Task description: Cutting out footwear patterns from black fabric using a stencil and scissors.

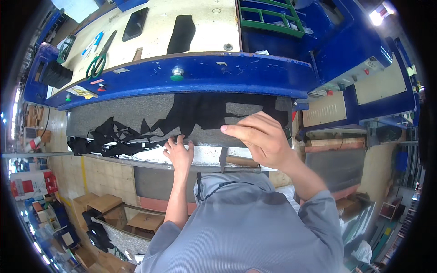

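Note:
A black sheet of fabric-like material (200, 109), with cut-out gaps and ragged edges, lies over the grey bed (123, 107) in front of me. Torn-looking black scraps (116, 136) trail from it to the left. My left hand (179, 152) rests at the sheet's near edge, fingers spread and fingertips touching the black material. Above the sheet's right part is my right hand (264, 139), its thumb and forefinger together and the other fingers curled; whatever they pinch, if anything, is hidden. A hammer (241, 161) with a wooden handle lies on the near ledge, below my right hand.
A blue machine beam (150, 73) with a green-capped button (177, 74) crosses behind the bed. On the cream top above it lie green-handled scissors (96, 66), pens (93, 43), a phone (135, 23) and a black cut piece (181, 34). Cardboard boxes (104, 202) stand lower left.

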A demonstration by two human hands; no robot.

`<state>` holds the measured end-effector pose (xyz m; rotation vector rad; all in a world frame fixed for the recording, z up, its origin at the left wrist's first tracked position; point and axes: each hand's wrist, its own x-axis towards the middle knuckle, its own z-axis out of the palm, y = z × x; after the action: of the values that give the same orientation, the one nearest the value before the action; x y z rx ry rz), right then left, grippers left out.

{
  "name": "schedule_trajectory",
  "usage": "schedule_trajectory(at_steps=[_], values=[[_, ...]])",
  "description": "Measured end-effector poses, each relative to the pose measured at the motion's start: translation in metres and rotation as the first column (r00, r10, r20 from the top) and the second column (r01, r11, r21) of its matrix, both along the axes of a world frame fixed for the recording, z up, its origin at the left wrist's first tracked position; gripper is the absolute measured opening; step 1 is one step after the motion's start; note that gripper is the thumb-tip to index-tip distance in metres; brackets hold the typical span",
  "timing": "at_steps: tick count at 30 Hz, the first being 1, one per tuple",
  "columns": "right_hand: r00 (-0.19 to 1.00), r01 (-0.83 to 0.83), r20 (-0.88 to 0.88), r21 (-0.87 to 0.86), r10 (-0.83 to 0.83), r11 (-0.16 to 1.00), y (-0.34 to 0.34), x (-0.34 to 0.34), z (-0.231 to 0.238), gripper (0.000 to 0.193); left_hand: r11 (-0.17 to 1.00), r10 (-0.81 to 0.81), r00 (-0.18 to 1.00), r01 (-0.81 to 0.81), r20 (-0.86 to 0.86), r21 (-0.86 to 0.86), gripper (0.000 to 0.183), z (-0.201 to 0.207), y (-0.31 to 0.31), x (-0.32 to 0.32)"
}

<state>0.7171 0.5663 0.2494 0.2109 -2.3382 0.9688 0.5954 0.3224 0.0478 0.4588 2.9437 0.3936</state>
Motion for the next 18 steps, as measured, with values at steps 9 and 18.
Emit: schedule_trajectory(at_steps=[9, 18], values=[[0.993, 0.089, -0.086, 0.018, -0.087, 0.996, -0.001, 0.005, -0.015, 0.019, 0.985, -0.158, 0.986, 0.153, 0.047, 0.085, 0.05, 0.003, 0.026, -0.014], [0.466, 0.544, 0.723, 0.221, -0.51, 0.809, 0.054, 0.129, -0.159, 0.043, 0.939, -0.343, 0.939, 0.343, 0.034, 0.002, 0.076, -0.051, 0.007, -0.005]])
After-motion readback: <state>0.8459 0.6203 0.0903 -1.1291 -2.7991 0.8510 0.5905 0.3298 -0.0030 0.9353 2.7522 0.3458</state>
